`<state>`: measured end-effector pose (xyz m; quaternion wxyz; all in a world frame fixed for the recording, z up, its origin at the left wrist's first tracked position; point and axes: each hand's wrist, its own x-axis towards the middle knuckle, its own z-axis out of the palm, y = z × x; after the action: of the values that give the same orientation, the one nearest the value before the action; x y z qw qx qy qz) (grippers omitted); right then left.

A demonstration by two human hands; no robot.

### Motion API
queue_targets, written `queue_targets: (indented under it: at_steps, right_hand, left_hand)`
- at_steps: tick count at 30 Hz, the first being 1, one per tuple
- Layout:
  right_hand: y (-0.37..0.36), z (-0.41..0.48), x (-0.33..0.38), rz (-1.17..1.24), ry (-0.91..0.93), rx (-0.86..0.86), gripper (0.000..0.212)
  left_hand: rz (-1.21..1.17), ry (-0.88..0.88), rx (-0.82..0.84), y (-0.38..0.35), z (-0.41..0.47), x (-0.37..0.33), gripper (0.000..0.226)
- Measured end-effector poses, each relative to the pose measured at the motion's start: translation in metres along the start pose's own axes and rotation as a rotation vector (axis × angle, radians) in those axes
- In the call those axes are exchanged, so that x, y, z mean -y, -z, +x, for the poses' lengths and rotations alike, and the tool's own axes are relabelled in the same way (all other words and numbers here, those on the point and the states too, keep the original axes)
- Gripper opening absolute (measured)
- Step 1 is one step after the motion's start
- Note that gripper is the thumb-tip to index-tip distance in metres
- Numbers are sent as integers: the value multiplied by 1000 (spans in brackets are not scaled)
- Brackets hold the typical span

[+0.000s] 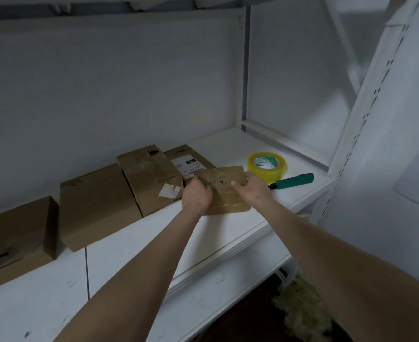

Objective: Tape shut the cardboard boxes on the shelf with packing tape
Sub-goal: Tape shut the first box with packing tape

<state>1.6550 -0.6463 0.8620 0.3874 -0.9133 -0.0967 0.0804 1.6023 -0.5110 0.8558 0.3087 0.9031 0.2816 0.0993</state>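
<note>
- A white shelf [228,233] runs from the lower left of the frame up to the centre right, with a white back wall behind it.
- Cardboard boxes stand in a row along the back: a plain closed box [97,206] left of centre, a smaller box [23,240] at the far left, a taped box [151,178] at centre tilted against its neighbour, and behind it a labelled box [191,161] with a white shipping sticker on top.
- Both bare forearms reach up from the bottom edge to the centre of the frame.
- A small flat box [224,191] lies at the centre on the shelf, just in front of the labelled box, its top flap partly raised.
- The left hand [196,196] is curled closed over the left edge of that flap, pinching it.
- The right hand [252,191] grasps the flap's right edge, thumb on top, fingers wrapped round.
- A yellow roll of packing tape [267,166] sits right of centre, just beyond the right hand.
- A green-handled cutter [293,181] lies just in front of the roll.
</note>
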Motion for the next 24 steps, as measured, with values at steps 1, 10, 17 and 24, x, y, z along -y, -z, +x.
queue_targets:
  at_steps: [1, 10, 17, 24]
  right_hand:
    - [0, 2, 1, 10, 6, 4, 47]
    - [32, 44, -18, -22, -36, -137, 37]
    - [71, 88, -62, -267, -89, -189, 38]
    - [64, 117, -63, -602, 123, 138, 50]
  left_hand:
    - [10, -1, 8, -1, 3, -2, 30]
    - [349, -206, -104, 6, 24, -37, 47]
    - [211, -376, -11, -24, 44, -84, 43]
    - [165, -385, 36, -59, 52, -113, 42]
